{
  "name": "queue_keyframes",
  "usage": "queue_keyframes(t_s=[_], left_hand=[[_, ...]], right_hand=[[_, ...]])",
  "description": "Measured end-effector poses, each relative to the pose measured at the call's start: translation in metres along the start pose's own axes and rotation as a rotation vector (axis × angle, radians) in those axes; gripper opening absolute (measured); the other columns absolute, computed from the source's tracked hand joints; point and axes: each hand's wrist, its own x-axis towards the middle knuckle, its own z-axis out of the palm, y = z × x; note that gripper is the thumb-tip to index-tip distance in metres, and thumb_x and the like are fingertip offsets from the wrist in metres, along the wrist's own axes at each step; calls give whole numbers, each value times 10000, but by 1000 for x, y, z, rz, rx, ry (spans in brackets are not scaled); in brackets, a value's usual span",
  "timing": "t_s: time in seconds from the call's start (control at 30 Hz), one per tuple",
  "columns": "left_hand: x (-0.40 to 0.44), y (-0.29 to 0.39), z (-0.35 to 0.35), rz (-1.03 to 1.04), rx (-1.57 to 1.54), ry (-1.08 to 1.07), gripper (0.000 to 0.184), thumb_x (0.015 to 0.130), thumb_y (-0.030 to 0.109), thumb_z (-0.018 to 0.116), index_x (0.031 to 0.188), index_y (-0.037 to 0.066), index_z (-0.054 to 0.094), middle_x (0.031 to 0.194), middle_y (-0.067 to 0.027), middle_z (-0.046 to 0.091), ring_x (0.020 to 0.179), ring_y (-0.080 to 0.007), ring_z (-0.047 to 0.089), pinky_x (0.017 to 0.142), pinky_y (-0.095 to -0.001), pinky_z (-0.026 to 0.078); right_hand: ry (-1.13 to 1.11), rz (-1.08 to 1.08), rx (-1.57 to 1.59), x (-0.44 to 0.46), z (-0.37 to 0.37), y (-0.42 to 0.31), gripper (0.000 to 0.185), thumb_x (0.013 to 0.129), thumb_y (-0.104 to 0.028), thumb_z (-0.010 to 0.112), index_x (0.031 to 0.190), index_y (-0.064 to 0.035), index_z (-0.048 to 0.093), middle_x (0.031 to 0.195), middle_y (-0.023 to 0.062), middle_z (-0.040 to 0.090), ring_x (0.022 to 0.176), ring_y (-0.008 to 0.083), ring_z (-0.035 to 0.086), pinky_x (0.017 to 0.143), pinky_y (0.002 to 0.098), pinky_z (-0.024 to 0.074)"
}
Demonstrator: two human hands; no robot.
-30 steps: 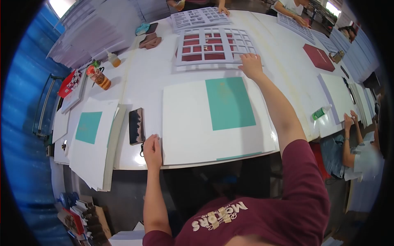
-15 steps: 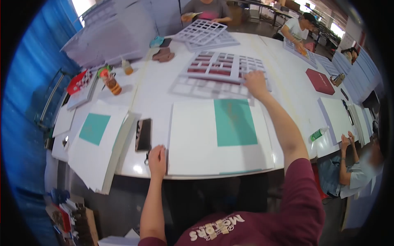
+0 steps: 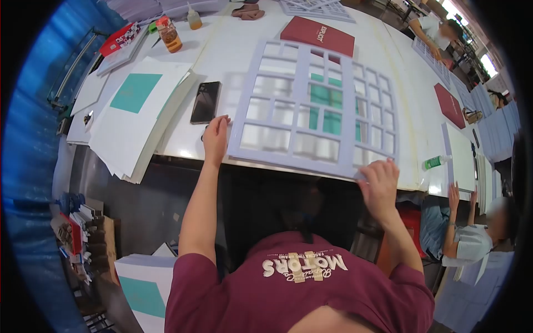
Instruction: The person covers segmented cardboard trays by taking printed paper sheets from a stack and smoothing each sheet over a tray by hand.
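A pale lilac lattice divider (image 3: 345,111), a flat frame with many rectangular openings, lies tilted over a white board with a green panel (image 3: 325,105) that shows through it. My right hand (image 3: 381,186) grips the divider's near right corner, fingers on top of its edge. Just off the near left corner is my left hand (image 3: 215,139), its fingers curled together at the table edge; whatever they may hold is hidden. A black phone (image 3: 206,102) lies beside that hand. Behind the divider sits a dark red box lid or panel (image 3: 311,34) with white lettering.
Stacked white boards with a green panel (image 3: 136,93) lie to the left. Two bottles, an orange one (image 3: 169,36) and a glue bottle (image 3: 194,19), stand behind them. A green bottle (image 3: 436,162) lies at right, near a co-worker's hands (image 3: 454,194). Another person works at far right.
My right hand has drawn the lattice divider toward me from the back of the table, off the red panel and over the white board. My left hand stays near the phone, and my view has tilted down.
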Motion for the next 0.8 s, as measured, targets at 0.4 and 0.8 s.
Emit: queue_keyframes(t_s=[0.4, 0.8], left_hand=[[-4, 11, -6, -93, -69, -111, 449, 1041, 328, 457, 1269, -45, 559, 1173, -142, 662, 1147, -196, 588, 1009, -302, 397], [-89, 40, -25, 345, 841, -197, 651, 779, 367, 788, 1270, 9, 555, 1143, -125, 626, 1105, -325, 542, 946, -445, 403]], right_hand=[[-68, -94, -19, -10, 67, 23, 314, 671, -124, 781, 944, -103, 628, 906, 60, 563, 992, 276, 541, 1053, 521, 346], [122, 638, 258, -114, 91, 88, 669, 713, -258, 842, 1248, 16, 548, 1057, 173, 658, 964, 353, 621, 842, 419, 496]])
